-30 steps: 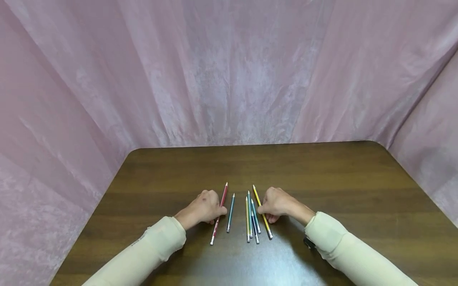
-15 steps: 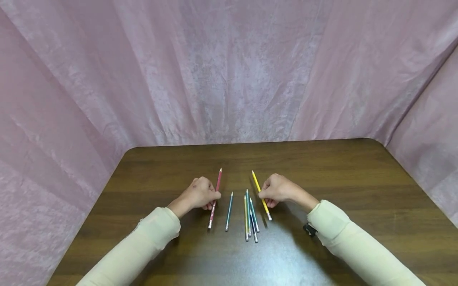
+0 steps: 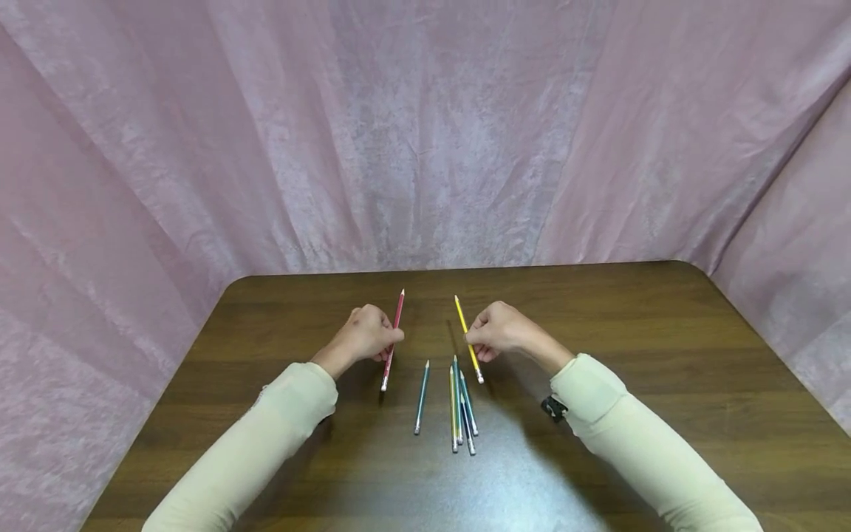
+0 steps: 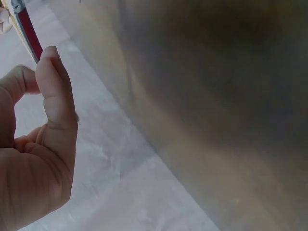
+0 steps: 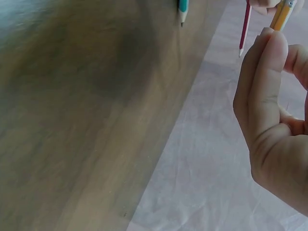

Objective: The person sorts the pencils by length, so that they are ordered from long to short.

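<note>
While the red pencil (image 3: 399, 310) slants with its sharpened tip toward the far edge, the left hand (image 3: 362, 334) pinches it near its middle between thumb and fingers. The yellow pencil (image 3: 462, 315) is pinched in the same way by the right hand (image 3: 501, 330), its tip also pointing away from the person. The two hands are apart, and the pencils they hold lean toward each other at their tips without touching. The yellow one is off the tabletop, its shadow falling separately to the left.

Nearer the person, a lone teal pencil (image 3: 422, 397) lies on the table between the hands. Just to its right is a loose bundle (image 3: 457, 406) of pencils, one yellowish green, others teal and one darker, with their silver eraser ends toward the person; some touch or overlap.

Around them spreads the brown wooden table (image 3: 598, 310), glossy at the near side. Pale sleeves (image 3: 645, 436) cover both forearms, and a small black device (image 3: 553, 408) shows under the right cuff. Beyond the far edge hangs a pinkish, crinkled curtain (image 3: 425, 133).
</note>
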The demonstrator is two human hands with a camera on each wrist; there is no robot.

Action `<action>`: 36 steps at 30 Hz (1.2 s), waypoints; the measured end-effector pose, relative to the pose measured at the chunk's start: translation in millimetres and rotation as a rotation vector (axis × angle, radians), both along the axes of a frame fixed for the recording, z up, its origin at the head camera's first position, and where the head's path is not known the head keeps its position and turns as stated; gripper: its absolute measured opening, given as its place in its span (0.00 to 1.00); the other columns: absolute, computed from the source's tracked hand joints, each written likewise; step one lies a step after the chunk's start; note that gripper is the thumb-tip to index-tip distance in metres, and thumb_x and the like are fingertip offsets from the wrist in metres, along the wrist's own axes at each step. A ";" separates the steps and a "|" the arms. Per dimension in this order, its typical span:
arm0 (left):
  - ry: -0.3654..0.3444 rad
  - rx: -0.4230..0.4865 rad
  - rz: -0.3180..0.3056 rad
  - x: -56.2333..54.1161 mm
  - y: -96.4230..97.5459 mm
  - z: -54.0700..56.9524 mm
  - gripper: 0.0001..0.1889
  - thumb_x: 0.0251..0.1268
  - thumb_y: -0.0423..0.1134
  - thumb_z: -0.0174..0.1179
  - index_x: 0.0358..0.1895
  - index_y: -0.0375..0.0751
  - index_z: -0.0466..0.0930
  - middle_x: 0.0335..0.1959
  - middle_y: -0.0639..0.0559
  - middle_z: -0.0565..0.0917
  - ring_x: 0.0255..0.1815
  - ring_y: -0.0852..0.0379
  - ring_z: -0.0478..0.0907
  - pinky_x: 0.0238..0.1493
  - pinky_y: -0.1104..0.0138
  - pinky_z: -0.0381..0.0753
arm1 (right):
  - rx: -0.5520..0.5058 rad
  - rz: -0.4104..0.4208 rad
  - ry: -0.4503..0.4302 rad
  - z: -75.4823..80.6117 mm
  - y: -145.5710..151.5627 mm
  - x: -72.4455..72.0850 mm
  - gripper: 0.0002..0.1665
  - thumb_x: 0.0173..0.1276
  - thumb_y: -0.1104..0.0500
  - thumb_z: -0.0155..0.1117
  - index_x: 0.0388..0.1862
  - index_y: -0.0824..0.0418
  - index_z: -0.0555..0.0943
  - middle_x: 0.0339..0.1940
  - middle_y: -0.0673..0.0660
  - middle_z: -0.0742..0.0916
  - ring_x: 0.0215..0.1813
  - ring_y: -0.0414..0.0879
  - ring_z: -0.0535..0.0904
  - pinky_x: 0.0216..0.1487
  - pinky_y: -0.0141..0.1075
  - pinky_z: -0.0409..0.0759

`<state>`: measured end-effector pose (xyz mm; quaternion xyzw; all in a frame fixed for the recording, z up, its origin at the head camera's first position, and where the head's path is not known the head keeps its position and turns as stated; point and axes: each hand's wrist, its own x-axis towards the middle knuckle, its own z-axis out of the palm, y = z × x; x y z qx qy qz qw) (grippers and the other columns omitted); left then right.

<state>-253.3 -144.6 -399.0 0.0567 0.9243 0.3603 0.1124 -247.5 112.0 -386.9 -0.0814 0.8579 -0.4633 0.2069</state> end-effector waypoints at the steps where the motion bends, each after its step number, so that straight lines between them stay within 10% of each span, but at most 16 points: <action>1: 0.005 -0.004 0.005 -2.5 -0.3 1.7 0.09 0.60 0.34 0.60 0.27 0.30 0.83 0.14 0.50 0.83 0.16 0.57 0.82 0.21 0.67 0.84 | 0.004 -0.004 0.004 1.3 -2.2 -2.0 0.05 0.61 0.68 0.61 0.30 0.71 0.82 0.18 0.57 0.83 0.18 0.40 0.80 0.26 0.34 0.85; 19: 0.038 -0.091 0.126 -38.2 -5.8 7.8 0.08 0.65 0.33 0.62 0.33 0.32 0.87 0.18 0.50 0.85 0.21 0.56 0.84 0.28 0.67 0.85 | 0.049 -0.078 0.061 12.2 -30.2 -28.6 0.11 0.64 0.64 0.61 0.36 0.72 0.85 0.21 0.56 0.85 0.20 0.40 0.82 0.37 0.42 0.87; 36: 0.004 -0.141 0.299 -70.4 -5.3 -16.9 0.08 0.62 0.37 0.66 0.30 0.36 0.87 0.17 0.51 0.83 0.17 0.60 0.80 0.31 0.66 0.82 | -0.023 -0.122 -0.001 -0.8 -49.3 -42.8 0.10 0.67 0.66 0.63 0.40 0.74 0.85 0.21 0.57 0.84 0.20 0.41 0.82 0.32 0.35 0.86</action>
